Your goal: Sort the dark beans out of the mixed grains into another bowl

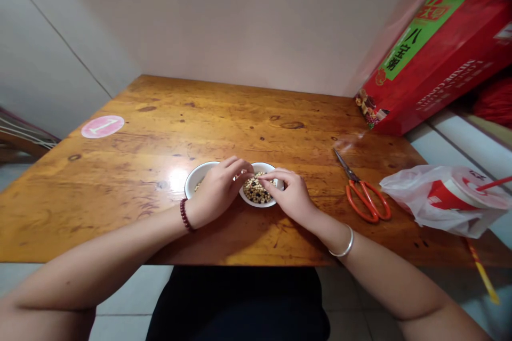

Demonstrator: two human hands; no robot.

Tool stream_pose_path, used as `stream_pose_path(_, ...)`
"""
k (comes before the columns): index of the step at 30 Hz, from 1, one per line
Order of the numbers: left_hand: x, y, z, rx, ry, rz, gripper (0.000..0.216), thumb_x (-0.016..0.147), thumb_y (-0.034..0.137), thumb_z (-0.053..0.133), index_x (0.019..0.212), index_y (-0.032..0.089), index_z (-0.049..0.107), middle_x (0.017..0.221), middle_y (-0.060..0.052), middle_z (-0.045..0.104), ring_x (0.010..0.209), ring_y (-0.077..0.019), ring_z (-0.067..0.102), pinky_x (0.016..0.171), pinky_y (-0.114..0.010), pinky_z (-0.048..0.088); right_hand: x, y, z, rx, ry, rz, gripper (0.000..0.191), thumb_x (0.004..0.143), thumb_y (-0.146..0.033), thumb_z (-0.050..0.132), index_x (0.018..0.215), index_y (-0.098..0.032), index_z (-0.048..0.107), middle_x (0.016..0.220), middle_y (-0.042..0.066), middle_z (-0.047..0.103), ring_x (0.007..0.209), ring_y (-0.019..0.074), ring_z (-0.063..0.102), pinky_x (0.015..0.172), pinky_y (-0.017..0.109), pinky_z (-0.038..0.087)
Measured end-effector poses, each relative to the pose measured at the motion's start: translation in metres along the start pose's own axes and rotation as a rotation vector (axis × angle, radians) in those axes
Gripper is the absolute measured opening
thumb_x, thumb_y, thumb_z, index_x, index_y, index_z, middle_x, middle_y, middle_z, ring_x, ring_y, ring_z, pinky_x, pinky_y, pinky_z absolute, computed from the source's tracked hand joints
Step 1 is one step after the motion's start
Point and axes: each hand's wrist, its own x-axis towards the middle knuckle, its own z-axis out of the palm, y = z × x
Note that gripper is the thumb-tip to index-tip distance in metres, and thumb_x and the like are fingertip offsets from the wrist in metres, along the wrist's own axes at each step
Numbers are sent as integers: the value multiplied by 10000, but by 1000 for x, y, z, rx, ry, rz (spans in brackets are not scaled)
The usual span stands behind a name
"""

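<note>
Two small white bowls stand side by side near the table's front edge. Pale round beans mixed with dark ones point(256, 187) lie in the right bowl point(248, 203). My left hand point(216, 187) covers much of the left bowl point(190, 181), where a few pale beans show. Its fingers reach over the right bowl's left rim, bent and closed together at the tips. Over the same bowl, my right hand point(295, 194) pinches with thumb and forefinger, close to the left fingertips. Whatever either hand holds is too small or hidden to make out.
Orange-handled scissors point(364, 197) lie right of the bowls, blades pointing away. Farther right, a lidded cup point(460, 194) with a red straw sits in a plastic bag point(416, 186). A red and green carton point(432, 58) stands at the back right. A pink round sticker point(103, 127) marks the table's left side.
</note>
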Motion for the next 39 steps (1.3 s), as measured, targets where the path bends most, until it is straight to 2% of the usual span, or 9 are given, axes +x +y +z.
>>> stream_pose_path(3,1,-2,-2,35,18,-28,103,985,258,515,942,187,578,898,-11,639,768,-118,601,677,-229,457,1,0,-1,-58,-7,49,106,837,-308,700,893,-274,783,960,27,780,931,223,713,883,391,542)
stream_pose_path(8,0,-5,-1,74,-47,-12,105,982,257,523,950,201,606,914,-10,652,790,-128,612,710,-248,468,0,-2,-1,-67,-42,78,191,817,-317,715,1001,-296,764,1063,20,768,1011,235,704,935,417,527)
stream_pose_path(16,-1,-3,2,31,-16,3,90,945,273,595,916,190,615,874,-8,681,719,-112,626,626,-223,485,0,-1,-3,-80,-17,73,99,833,-360,707,834,-286,774,882,13,784,858,229,707,807,390,515)
stream_pose_path(20,-1,-3,2,-20,25,20,105,891,294,680,876,196,645,781,17,665,680,-94,607,612,-203,500,1,-9,-7,-68,69,-14,73,821,-272,717,757,-249,744,782,-1,770,766,194,692,817,379,478)
stream_pose_path(25,-1,-1,4,-85,69,-23,110,854,280,724,882,203,650,797,26,682,688,-80,622,602,-181,528,1,-17,-11,-101,116,-133,84,806,-217,723,725,-238,724,747,-22,762,701,159,661,831,370,442)
stream_pose_path(32,-2,0,9,-193,86,-89,327,793,292,786,945,204,511,813,38,683,704,-86,672,579,-170,548,0,-19,-14,-159,147,-165,108,807,-210,709,705,-243,700,697,-42,734,665,145,642,849,376,415)
stream_pose_path(39,-2,-2,12,-186,79,-104,353,804,300,776,984,216,485,802,38,687,709,-89,685,560,-160,545,0,-22,-17,-231,143,-186,120,803,-193,686,694,-243,681,683,-48,711,663,138,629,852,372,398)
